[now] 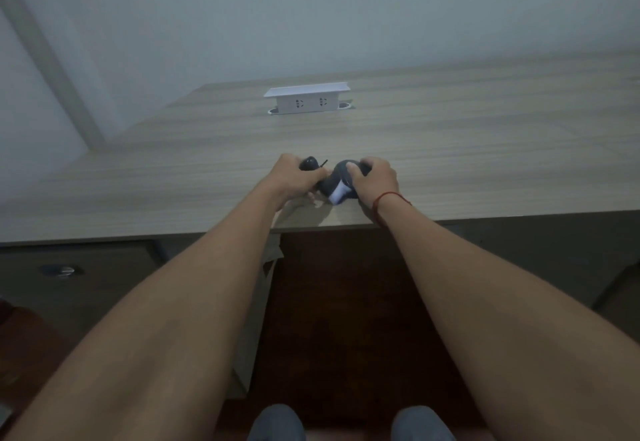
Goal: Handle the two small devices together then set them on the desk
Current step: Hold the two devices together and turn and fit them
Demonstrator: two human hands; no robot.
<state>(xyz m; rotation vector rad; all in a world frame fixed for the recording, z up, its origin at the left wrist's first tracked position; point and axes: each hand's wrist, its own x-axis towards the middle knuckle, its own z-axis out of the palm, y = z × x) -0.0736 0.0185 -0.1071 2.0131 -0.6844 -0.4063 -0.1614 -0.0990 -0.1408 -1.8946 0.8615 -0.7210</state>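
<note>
Two small devices were held close together above the desk (450, 149), near the middle of its front edge. The small dark device (309, 164), rounded and black with a thin dark strand projecting from its right side, sat in the left hand (292, 177); the fingers were wrapped around it, and only its far end showed past the knuckles. The larger grey device (337, 180), dome-shaped with a white patch on its near lower side, was gripped by the right hand (374, 179), thumb laid across its top and fingers curled over its right side. The two devices sat just beside each other; contact between them could not be confirmed. Whether either device rested on the desk surface could not be determined. A red string bracelet (388, 198) circled the right wrist. A white socket box (308, 99) stood raised from the desk toward the back edge, well apart from the hands.
</note>
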